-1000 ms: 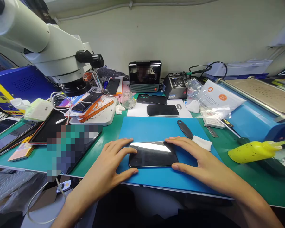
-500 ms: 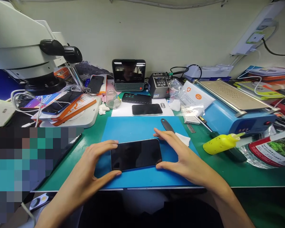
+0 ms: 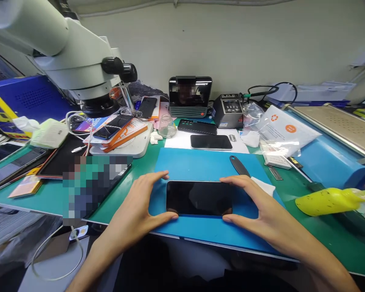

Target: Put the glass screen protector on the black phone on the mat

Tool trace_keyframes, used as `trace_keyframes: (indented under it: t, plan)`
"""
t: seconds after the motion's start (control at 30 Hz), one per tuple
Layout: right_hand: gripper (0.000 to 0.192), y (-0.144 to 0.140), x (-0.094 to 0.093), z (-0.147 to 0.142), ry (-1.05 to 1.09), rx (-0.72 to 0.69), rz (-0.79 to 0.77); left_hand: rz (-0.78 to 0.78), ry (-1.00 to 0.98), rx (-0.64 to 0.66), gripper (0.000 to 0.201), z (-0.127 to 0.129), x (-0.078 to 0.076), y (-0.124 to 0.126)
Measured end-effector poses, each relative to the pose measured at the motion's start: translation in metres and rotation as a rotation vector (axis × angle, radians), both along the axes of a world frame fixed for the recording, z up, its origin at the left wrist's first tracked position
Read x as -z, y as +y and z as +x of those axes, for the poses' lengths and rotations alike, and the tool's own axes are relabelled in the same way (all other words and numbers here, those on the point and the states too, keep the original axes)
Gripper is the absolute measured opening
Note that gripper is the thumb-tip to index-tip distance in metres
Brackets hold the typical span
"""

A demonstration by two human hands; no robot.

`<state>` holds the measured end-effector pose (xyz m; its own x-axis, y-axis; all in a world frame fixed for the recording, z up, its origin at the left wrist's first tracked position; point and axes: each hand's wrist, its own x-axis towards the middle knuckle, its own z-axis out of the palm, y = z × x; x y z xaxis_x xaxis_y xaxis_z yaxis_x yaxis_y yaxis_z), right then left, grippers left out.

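A smartphone (image 3: 199,198) with a dark screen lies lengthwise across the blue mat (image 3: 194,162) in front of me. My right hand (image 3: 258,200) holds its right end, fingers at the far edge and thumb at the near edge. At the left end, the thumb of my left hand (image 3: 142,200) meets the near corner. The fingers of that hand are spread from the thumb, just off the far left corner. Beyond the right fingers lie a dark-handled tool (image 3: 239,165) and a white wipe (image 3: 263,186), which covers the tool's lower end.
More phones (image 3: 211,141) lie on white paper behind the mat. A microscope (image 3: 76,69) overhangs the left side. At right are a yellow bottle (image 3: 328,201) and a blue machine (image 3: 319,152). A soldering station (image 3: 229,110) stands at the back.
The view has swung left. My right fingers have come down onto the phone's far edge, while my left fingers have lifted slightly off it. The phone lies straighter before me.
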<state>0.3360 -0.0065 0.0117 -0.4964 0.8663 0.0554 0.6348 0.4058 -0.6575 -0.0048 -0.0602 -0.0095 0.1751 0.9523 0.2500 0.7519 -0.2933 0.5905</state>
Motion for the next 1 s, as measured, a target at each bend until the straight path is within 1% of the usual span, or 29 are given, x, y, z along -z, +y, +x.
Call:
trace_keyframes:
  t: [0.1, 0.2, 0.43, 0.67, 0.83, 1.0]
  plan:
    - [0.065, 0.002, 0.004, 0.001, -0.003, 0.002, 0.030, -0.035, -0.007, -0.019, 0.071, -0.001, 0.002, -0.002]
    - [0.064, 0.004, 0.005, -0.001, -0.009, 0.006, 0.043, -0.045, 0.000, -0.001, 0.064, -0.002, 0.001, -0.004]
    - [0.064, 0.006, 0.005, -0.002, -0.012, 0.005, 0.063, -0.023, 0.017, 0.041, 0.067, -0.001, -0.002, -0.004]
    - [0.065, 0.002, 0.003, -0.001, -0.011, -0.010, 0.050, 0.044, 0.044, 0.089, 0.064, -0.002, -0.001, -0.006]
    - [0.067, -0.001, 0.000, -0.004, -0.027, -0.025, 0.021, 0.028, 0.063, 0.080, 0.064, -0.003, 0.003, -0.004]
    - [0.072, -0.004, -0.004, -0.006, -0.064, -0.019, -0.014, -0.031, 0.154, 0.031, 0.066, -0.006, 0.008, -0.001]
